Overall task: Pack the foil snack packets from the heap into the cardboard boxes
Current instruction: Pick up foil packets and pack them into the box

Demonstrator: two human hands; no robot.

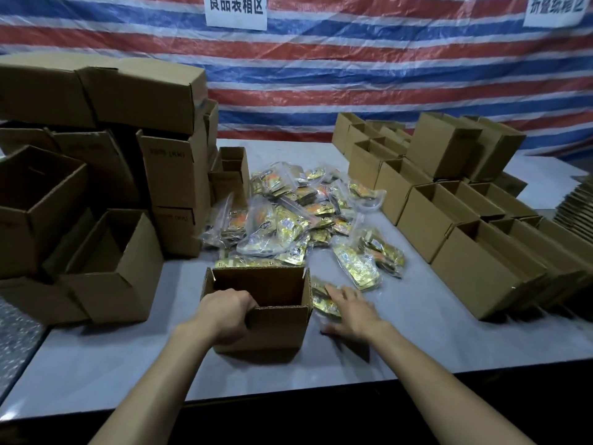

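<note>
An open cardboard box (276, 329) stands on the grey table in front of me, and its inside looks dark and empty. My left hand (224, 316) grips the near left rim of that box, fingers curled over the edge. Just right of the box lies a gold foil packet (322, 301), and my right hand (351, 311) rests on it with fingers spread and nearly straight. Behind the box, a heap of gold foil snack packets (288, 216) in clear bags covers the middle of the table.
Stacked cardboard boxes (106, 194) fill the left side, some open. Rows of open empty boxes (455, 216) line the right side. Flat folded cartons (574, 203) lie at the far right. A striped tarpaulin (353, 69) hangs behind. The table's front edge (288, 396) is near me.
</note>
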